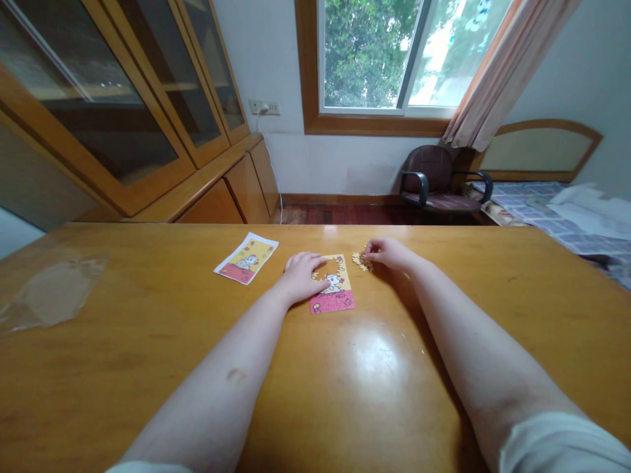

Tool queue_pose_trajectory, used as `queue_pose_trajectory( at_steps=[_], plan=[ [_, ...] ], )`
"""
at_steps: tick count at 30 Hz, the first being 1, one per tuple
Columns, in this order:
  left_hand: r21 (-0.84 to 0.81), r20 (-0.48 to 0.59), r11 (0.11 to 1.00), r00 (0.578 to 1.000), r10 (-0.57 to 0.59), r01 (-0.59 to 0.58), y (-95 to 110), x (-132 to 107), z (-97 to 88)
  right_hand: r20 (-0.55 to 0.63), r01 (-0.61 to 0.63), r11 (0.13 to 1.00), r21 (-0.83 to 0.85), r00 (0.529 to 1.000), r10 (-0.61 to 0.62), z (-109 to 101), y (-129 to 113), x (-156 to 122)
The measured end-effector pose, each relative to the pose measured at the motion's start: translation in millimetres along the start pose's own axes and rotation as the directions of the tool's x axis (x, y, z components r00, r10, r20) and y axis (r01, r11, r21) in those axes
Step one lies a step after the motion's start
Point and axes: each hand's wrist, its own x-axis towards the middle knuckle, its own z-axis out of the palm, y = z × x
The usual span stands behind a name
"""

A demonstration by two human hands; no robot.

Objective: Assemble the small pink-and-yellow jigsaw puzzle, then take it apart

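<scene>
A small jigsaw puzzle (335, 292) with a yellow top, a red bottom and a white cartoon figure lies on the wooden table (148, 368). My left hand (302, 274) rests on the puzzle's left edge, fingers curled down on it. My right hand (384, 252) is just right of the puzzle, fingers pinched at a little heap of loose yellow pieces (362, 261). A matching picture card (246, 258) lies flat to the left of my left hand.
A crumpled clear plastic bag (49, 292) lies near the table's left edge. Beyond the table stand a wooden cabinet with glass doors (148, 118), a dark armchair (438, 180) under the window, and a bed (566, 217) at the right.
</scene>
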Motion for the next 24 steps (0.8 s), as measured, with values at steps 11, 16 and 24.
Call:
queue_pose_trajectory(
  at_steps=[11,16,24],
  plan=[
    [-0.022,0.06,1.0,0.998,-0.019,0.02,3,2,-0.3,-0.052,0.108,0.994,-0.012,0.993,-0.109,45,-51,-11],
    [-0.023,0.062,1.0,0.998,-0.013,0.015,2,1,1.0,-0.005,0.111,0.993,-0.034,0.994,-0.111,51,-53,-12],
    [-0.012,0.077,0.999,0.996,-0.033,0.034,4,1,-1.3,-0.009,0.118,0.993,-0.005,0.993,-0.118,51,-54,-13]
  ],
)
